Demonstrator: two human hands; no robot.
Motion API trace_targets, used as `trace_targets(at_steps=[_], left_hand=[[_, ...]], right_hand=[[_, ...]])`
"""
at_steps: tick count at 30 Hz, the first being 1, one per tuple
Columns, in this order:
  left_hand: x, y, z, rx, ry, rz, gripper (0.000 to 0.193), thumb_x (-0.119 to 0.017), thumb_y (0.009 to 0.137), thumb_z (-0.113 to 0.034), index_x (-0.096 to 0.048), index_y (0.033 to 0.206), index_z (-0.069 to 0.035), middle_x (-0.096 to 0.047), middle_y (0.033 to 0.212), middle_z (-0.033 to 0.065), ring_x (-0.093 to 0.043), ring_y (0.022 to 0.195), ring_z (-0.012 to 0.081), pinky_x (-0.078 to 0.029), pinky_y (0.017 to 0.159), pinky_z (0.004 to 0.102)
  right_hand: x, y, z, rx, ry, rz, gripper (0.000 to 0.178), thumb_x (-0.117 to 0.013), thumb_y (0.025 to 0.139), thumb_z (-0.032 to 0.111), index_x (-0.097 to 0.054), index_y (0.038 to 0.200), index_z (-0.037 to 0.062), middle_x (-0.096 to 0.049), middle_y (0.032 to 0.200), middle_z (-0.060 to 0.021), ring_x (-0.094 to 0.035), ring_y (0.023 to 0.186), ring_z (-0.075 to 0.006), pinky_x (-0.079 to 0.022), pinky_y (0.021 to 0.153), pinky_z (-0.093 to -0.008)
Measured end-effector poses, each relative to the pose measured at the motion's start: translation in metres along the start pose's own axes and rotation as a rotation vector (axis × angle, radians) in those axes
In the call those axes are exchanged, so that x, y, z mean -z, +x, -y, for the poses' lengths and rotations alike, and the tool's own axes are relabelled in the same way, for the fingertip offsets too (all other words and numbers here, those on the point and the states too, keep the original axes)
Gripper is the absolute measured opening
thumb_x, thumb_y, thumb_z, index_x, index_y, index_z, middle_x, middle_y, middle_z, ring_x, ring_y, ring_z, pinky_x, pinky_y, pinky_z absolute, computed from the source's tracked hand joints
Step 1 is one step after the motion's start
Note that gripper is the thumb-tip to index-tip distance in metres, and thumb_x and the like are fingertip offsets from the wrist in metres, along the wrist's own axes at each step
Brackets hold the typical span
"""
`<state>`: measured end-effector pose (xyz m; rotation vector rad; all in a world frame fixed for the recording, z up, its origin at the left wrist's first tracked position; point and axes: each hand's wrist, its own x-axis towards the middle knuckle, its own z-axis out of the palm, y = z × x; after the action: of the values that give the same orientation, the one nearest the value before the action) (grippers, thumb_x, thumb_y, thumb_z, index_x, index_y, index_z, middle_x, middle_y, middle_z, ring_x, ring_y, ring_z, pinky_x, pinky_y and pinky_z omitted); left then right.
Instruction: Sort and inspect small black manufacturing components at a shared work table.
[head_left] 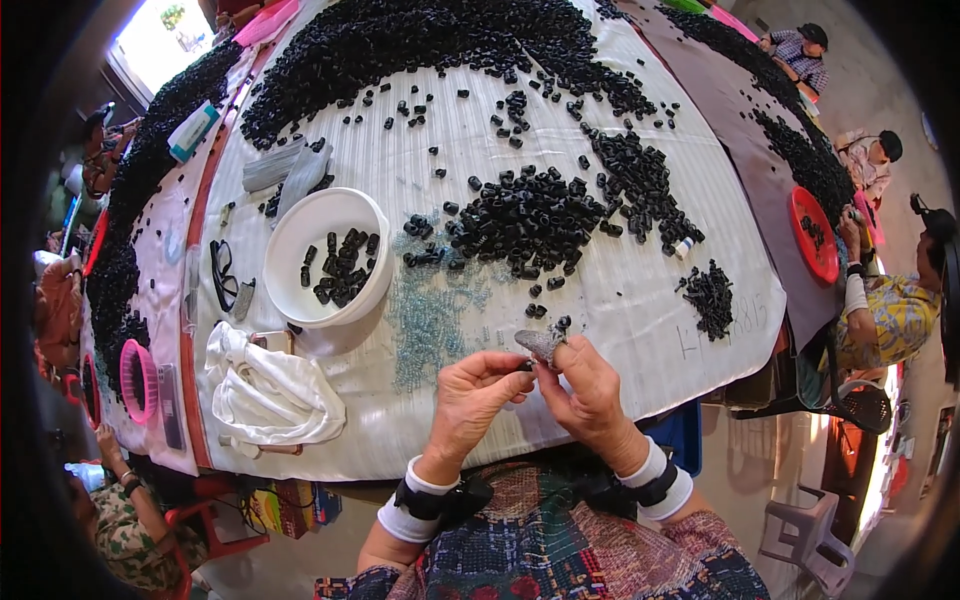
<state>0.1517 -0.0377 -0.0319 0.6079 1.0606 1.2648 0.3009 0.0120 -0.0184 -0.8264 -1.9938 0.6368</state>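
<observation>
My left hand [475, 395] is closed in a pinch, with a small black part [526, 367] just showing at its fingertips. Close beside it, my right hand [590, 395] is also closed, thumb against fingers; whatever it holds is hidden. A grey fabric cover [537, 343] wraps a finger of that hand. Just beyond the fingers lie a few loose black parts. Farther off is a heap of short black cylindrical parts [525, 220]. Small translucent bluish pieces [430, 330] are scattered to the left of the heap.
A white bowl [285, 312] holds several black parts. Left of it are eyeglasses [222, 268] and a white cloth [265, 390]. A pile of thin black pieces [710, 300] lies to the right. A large black mound [420, 40] covers the far end. Other people sit at both side tables.
</observation>
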Motion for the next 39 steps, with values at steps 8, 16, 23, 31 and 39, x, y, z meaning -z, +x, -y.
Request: trace_targets(at_steps=[8,16,23,31,39], left_hand=[[0.002,0.002,-0.002,0.038,-0.025,-0.022,0.020,-0.067,0.081,-0.003,-0.062,0.099,0.004,-0.067,0.086,0.0090,-0.065,0.076,0.0123,-0.053,0.064,0.0217],[0.003,0.005,0.005,0.017,-0.069,-0.011,0.020,-0.067,0.081,-0.004,-0.062,0.098,0.003,-0.067,0.084,0.0085,-0.065,0.074,0.0120,-0.052,0.063,0.0206],[0.004,0.004,0.002,0.094,-0.037,-0.047,0.017,-0.065,0.081,-0.001,-0.061,0.097,0.002,-0.067,0.087,0.0113,-0.064,0.072,0.0131,-0.053,0.062,0.0219],[0.005,0.004,0.003,0.076,-0.069,-0.045,0.017,-0.066,0.080,-0.001,-0.061,0.097,0.002,-0.067,0.087,0.0116,-0.064,0.072,0.0129,-0.053,0.063,0.0219],[0.003,0.004,0.003,0.069,-0.092,-0.070,0.018,-0.067,0.080,-0.003,-0.062,0.097,0.003,-0.066,0.079,0.0078,-0.063,0.069,0.0103,-0.051,0.061,0.0187]], right_hand=[[0.004,-0.001,0.000,-0.009,-0.013,-0.018,0.030,-0.063,0.066,-0.012,-0.056,0.093,-0.0021,-0.054,0.078,-0.0144,-0.053,0.066,-0.0304,-0.044,0.056,-0.0356],[0.009,0.002,-0.006,0.111,-0.070,0.013,0.027,-0.060,0.070,-0.012,-0.059,0.095,-0.0017,-0.057,0.079,-0.0135,-0.055,0.068,-0.0298,-0.047,0.059,-0.0340],[0.029,-0.009,-0.018,-0.103,-0.143,-0.034,0.028,-0.057,0.069,-0.015,-0.059,0.093,-0.0016,-0.057,0.078,-0.0126,-0.054,0.068,-0.0281,-0.046,0.059,-0.0333],[0.017,-0.015,-0.022,0.014,-0.424,0.207,0.026,-0.059,0.066,-0.004,-0.056,0.091,-0.0003,-0.054,0.079,-0.0136,-0.054,0.076,-0.0304,-0.047,0.067,-0.0357],[0.011,-0.007,-0.020,0.001,-0.534,0.263,0.027,-0.055,0.071,0.001,-0.055,0.098,0.0014,-0.052,0.081,-0.0114,-0.054,0.076,-0.0274,-0.047,0.067,-0.0350]])
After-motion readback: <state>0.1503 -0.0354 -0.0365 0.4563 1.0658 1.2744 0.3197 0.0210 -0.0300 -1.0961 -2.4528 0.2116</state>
